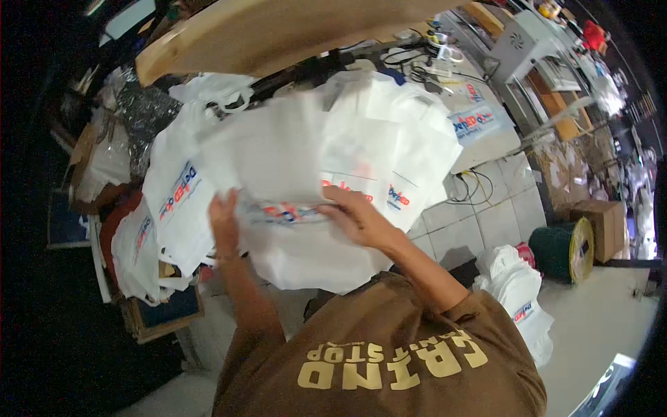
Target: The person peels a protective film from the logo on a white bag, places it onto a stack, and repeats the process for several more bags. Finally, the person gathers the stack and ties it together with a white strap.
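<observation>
A white printed bag [278,149], blurred by motion, is stretched between my hands in front of my chest. Red and blue lettering runs across its lower part. My left hand [224,214] grips its left edge, the fingers somewhat smeared. On the right side, my right hand [354,217] closes on the bag, with the thumb over the lettering. Beyond it, more white printed bags [424,132] lie fanned out in overlapping layers. To the left, another white bag [182,191] with the same kind of print hangs down beside my left hand.
A wooden board [292,35] spans the top of the view. White bags [514,299] are bunched on the right, near a green spool [561,250] and a cardboard box [601,226]. Black cables [472,187] lie on the tiled floor. A machine [524,45] stands at upper right.
</observation>
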`<state>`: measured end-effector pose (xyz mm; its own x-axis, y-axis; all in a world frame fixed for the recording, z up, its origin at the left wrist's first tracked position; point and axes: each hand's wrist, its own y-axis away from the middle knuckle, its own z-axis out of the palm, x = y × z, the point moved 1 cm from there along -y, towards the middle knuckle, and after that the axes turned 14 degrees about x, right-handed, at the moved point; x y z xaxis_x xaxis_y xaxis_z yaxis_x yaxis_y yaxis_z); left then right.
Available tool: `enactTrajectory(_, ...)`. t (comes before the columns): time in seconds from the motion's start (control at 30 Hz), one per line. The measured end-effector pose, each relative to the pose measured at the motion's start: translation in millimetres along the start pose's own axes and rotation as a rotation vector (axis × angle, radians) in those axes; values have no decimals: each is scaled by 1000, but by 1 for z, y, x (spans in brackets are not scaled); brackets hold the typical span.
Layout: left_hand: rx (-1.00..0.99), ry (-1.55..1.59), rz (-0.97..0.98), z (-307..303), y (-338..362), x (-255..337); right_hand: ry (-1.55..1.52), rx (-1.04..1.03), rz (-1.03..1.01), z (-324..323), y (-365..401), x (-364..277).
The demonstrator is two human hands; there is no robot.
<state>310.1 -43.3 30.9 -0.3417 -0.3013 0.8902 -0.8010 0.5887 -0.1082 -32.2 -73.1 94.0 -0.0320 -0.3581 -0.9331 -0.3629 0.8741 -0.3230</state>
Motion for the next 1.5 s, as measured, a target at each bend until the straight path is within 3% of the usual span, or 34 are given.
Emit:
enactTrajectory(0.03, 90, -31, -18, -20, -8, -8, 9, 14, 6, 2, -4, -14)
enactTrajectory(0.1, 153, 254, -83, -65, -26, -9, -207, 41, 53, 6, -10, -27)
enactTrajectory(0.17, 81, 590, -157, -112, -57, -2, 208, 284, 60, -3, 0, 16)
enactTrajectory(0.2, 54, 562, -251, -135, -68, 5, 417, 460, 60, -15, 7, 33)
enactTrajectory(0.27, 159, 430, -284, -170, -121, -18, 913, 505, 164, -41, 26, 58)
enactTrajectory(0.37, 433, 102, -187, -228, -261, -116, 913, 472, 177, -39, 27, 70)
enactTrajectory(0.43, 648, -457, 75, -203, -222, -43, 853, 469, 210, -32, 19, 72)
enactTrajectory(0.47, 831, -1018, 341, -180, -195, -5, 801, 462, 243, -31, 15, 74)
enactTrajectory(0.53, 608, -592, 695, -143, -185, 11, 691, 502, 290, -32, 11, 72)
enactTrajectory(0.6, 48, -196, 473, -58, -115, 38, 588, 536, 337, -39, 11, 65)
enactTrajectory(0.63, -180, -86, 465, -12, -69, 53, 413, 556, 450, -47, 10, 62)
enactTrajectory(0.67, -388, 47, 330, 27, -27, 53, 235, 571, 560, -53, 11, 60)
enactTrajectory(0.7, -442, -4, 468, 55, 15, 75, 237, 571, 560, -60, 18, 64)
enactTrajectory(0.73, -468, -36, 770, 84, 26, 64, 221, 597, 504, -71, 29, 70)
enactTrajectory(0.8, -485, -186, 910, 110, 54, 73, 179, 659, 470, -94, 50, 69)
enactTrajectory(1.03, -594, -404, 878, 144, 95, 118, 55, 866, 459, -136, 82, 72)
enactTrajectory(1.1, -600, -376, 917, 150, 91, 114, 17, 887, 549, -136, 89, 74)
enactTrajectory(1.37, -566, -246, 968, 156, 89, 104, -191, 807, 469, -112, 129, 82)
enactTrajectory(1.5, -680, -313, 991, 149, 94, 113, -183, 809, 487, -109, 135, 91)
